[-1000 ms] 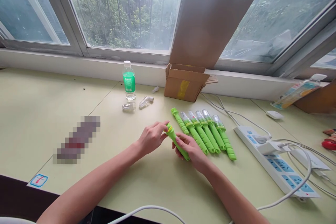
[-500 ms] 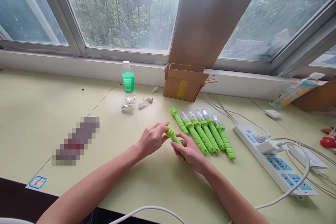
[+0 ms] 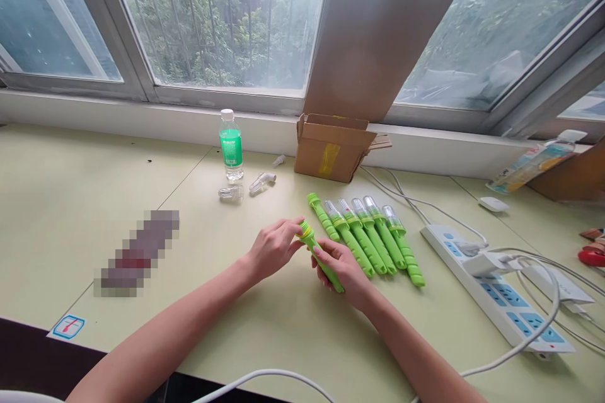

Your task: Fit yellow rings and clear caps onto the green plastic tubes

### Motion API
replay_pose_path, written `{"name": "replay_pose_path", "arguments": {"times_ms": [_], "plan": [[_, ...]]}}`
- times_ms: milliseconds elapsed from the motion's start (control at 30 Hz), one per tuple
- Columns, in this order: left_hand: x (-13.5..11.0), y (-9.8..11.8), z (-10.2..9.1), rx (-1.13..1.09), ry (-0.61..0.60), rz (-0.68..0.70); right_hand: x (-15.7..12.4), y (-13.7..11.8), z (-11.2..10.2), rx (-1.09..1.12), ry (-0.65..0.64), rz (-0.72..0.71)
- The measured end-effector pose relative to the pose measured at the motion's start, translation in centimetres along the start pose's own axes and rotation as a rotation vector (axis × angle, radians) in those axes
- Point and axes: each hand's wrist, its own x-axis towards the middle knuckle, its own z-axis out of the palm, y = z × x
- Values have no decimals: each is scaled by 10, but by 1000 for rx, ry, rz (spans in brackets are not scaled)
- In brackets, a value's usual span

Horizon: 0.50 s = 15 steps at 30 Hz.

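My right hand (image 3: 341, 269) is wrapped round the lower body of a green plastic light stick (image 3: 326, 264), held at a tilt above the table. At its upper end, near a yellow ring and a screw thread, the fingers of my left hand (image 3: 276, 245) are closed in a pinch. No clear cap is on this stick. To the right lie several green light sticks (image 3: 378, 236) with clear caps, side by side. One uncapped green light stick (image 3: 322, 217) lies at their left. Loose clear plastic caps (image 3: 230, 194) rest farther back, beyond my left hand.
A bottle with a green label (image 3: 231, 148) and an open cardboard box (image 3: 331, 151) stand near the window. At right are a white power strip (image 3: 496, 296) and cables. A blurred-out object (image 3: 137, 258) lies at left. Another bottle (image 3: 534, 164) leans at the far right.
My left fingers have shifted slightly at the threaded end, so more of the thread and yellow ring shows. The right hand keeps its grip; the other things have not moved.
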Motion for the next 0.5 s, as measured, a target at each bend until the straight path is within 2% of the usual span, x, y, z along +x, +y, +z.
{"name": "replay_pose_path", "arguments": {"times_ms": [267, 500], "plan": [[0, 0, -1, -40, -47, -20, 0, -1, 0, -24, 20, 31], [-1, 1, 0, -71, -35, -35, -2, -1, 4, -44, 62, 49]]}}
